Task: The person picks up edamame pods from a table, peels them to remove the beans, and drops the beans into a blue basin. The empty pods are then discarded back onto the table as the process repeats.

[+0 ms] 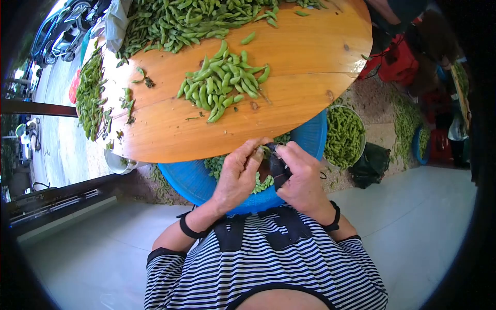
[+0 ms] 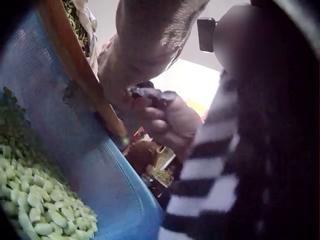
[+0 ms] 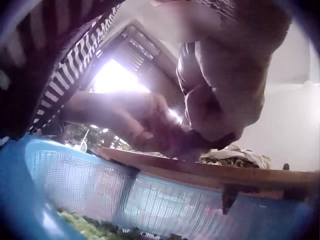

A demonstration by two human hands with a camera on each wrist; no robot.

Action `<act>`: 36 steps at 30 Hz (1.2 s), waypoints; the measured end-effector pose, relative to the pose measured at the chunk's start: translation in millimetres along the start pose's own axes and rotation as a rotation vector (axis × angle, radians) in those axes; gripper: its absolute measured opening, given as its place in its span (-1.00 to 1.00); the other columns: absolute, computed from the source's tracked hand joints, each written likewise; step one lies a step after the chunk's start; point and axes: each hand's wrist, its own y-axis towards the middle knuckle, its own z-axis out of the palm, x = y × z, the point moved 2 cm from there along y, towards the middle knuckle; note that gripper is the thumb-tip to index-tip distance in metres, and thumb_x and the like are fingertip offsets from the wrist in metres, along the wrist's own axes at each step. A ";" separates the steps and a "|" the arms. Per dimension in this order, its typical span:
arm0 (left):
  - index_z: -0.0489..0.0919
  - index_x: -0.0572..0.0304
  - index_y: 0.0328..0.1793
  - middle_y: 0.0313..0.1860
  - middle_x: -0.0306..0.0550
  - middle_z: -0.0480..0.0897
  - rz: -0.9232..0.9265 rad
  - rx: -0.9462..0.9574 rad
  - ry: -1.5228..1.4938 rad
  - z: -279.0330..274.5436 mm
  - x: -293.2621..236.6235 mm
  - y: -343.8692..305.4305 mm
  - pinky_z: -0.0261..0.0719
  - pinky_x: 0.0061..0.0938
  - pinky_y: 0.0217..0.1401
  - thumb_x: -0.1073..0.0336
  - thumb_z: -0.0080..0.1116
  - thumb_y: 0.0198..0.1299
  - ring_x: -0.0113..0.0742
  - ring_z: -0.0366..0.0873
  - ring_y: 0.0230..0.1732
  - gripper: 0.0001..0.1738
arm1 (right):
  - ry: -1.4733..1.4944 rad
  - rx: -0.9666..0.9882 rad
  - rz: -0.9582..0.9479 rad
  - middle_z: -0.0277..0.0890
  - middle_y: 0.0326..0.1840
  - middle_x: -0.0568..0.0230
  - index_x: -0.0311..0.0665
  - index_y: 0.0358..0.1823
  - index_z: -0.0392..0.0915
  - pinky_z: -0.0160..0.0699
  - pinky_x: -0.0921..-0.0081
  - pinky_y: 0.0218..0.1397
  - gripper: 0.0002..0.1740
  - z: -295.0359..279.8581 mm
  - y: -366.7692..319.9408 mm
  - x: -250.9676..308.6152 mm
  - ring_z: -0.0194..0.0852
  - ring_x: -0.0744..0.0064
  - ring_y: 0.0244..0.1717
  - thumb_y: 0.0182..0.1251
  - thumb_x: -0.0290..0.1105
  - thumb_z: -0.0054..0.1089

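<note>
Both hands meet over the blue basket (image 1: 182, 182) in the head view. My left hand (image 1: 236, 175) pinches a green pod (image 1: 266, 149) with thumb and fingers. From the other side, my right hand (image 1: 300, 178) pinches the same pod; a dark covering (image 1: 277, 168) wraps part of its fingers. Pale green shelled beans (image 2: 50, 210) lie in the basket beside darker green bits. The left wrist view has my left hand (image 2: 142, 47) above, my right hand (image 2: 172, 122) beyond. In the right wrist view, the pod is hidden behind my right hand (image 3: 225, 80).
A small pile of pods (image 1: 222, 82) lies on the wooden table (image 1: 299, 88), with a larger heap (image 1: 175, 23) behind and stems with pods (image 1: 90, 98) at the left. A bucket of pods (image 1: 343, 135) and a dark bag (image 1: 371, 164) stand right of the basket.
</note>
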 end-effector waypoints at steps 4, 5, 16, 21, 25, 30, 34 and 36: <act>0.52 0.31 0.03 -0.32 -0.09 0.56 0.247 -0.287 0.146 11.8 0.2 0.2 0.45 -0.53 -0.21 0.49 -0.24 0.37 -0.39 0.44 -0.34 -0.72 | -0.048 -0.077 -0.097 0.36 -0.27 0.00 -0.42 0.00 0.45 0.56 0.23 -0.33 -0.44 20.0 -3.6 6.5 0.52 -0.07 -0.32 -0.16 -0.66 0.35; 0.51 0.31 -0.02 -0.31 -0.05 0.56 0.147 -0.271 0.134 11.0 -1.6 -0.5 0.47 -0.45 -0.14 0.50 -0.28 0.30 -0.31 0.46 -0.29 -0.70 | -0.055 -0.086 -0.108 0.36 -0.27 0.02 -0.42 0.00 0.46 0.57 0.25 -0.35 -0.44 20.3 -2.7 7.5 0.52 -0.05 -0.33 -0.16 -0.66 0.35; 0.47 0.40 0.11 -0.29 -0.07 0.54 0.183 -0.204 -0.007 8.1 2.1 2.5 0.47 -0.51 -0.24 0.53 -0.30 0.29 -0.39 0.45 -0.36 -0.64 | -0.036 -0.099 -0.086 0.35 -0.33 0.04 -0.39 -0.06 0.49 0.49 0.26 -0.37 -0.51 10.0 0.7 -2.7 0.48 -0.01 -0.38 -0.14 -0.60 0.35; 0.46 0.38 0.22 -0.24 -0.18 0.52 -0.017 -0.066 -0.391 7.3 -0.1 0.6 0.43 -0.63 -0.26 0.51 -0.30 0.33 -0.57 0.41 -0.36 -0.59 | -0.030 -0.163 -0.099 0.34 -0.35 0.07 -0.39 -0.07 0.49 0.48 0.28 -0.37 -0.50 2.3 0.4 -2.7 0.45 0.02 -0.40 -0.18 -0.62 0.35; 0.50 0.33 0.21 -0.16 -0.18 0.57 -0.042 0.125 -0.328 -4.4 0.2 -3.5 0.54 -0.55 -0.13 0.49 -0.10 0.38 -0.48 0.50 -0.21 -0.68 | -0.132 -0.199 -0.104 0.35 -0.34 0.07 -0.39 -0.09 0.49 0.49 0.28 -0.32 -0.54 -22.3 -1.3 -4.9 0.43 0.03 -0.40 -0.14 -0.62 0.34; 0.66 0.27 -0.08 -0.06 -0.05 0.68 0.321 0.379 0.393 -52.1 -17.5 -18.9 0.59 -0.41 0.01 0.53 0.19 0.19 -0.27 0.64 -0.11 -0.82 | -0.562 -0.358 0.085 0.49 -0.31 -0.13 -0.43 -0.06 0.49 0.51 0.24 -0.20 -0.55 -104.1 -18.5 -61.5 0.54 -0.08 -0.30 -0.11 -0.71 0.11; 0.65 0.36 -0.17 -0.07 0.01 0.65 0.405 -0.398 0.778 -87.8 -27.2 -1.5 0.61 -0.35 -0.08 0.57 0.24 0.11 -0.11 0.64 -0.18 -0.85 | -0.654 -0.246 0.512 0.50 -0.32 -0.21 -0.49 0.00 0.48 0.50 0.24 -0.19 -0.47 -136.3 -42.8 -95.7 0.55 -0.16 -0.28 -0.15 -0.75 -0.02; 0.63 0.37 -0.17 -0.09 0.02 0.63 0.494 -0.439 0.870 -99.1 -21.4 16.4 0.60 -0.34 -0.08 0.57 0.23 0.11 -0.09 0.62 -0.16 -0.85 | -0.610 -0.218 0.550 0.49 -0.35 -0.22 -0.50 0.03 0.48 0.49 0.24 -0.20 -0.44 -134.9 -43.3 -96.3 0.53 -0.17 -0.30 -0.15 -0.76 -0.05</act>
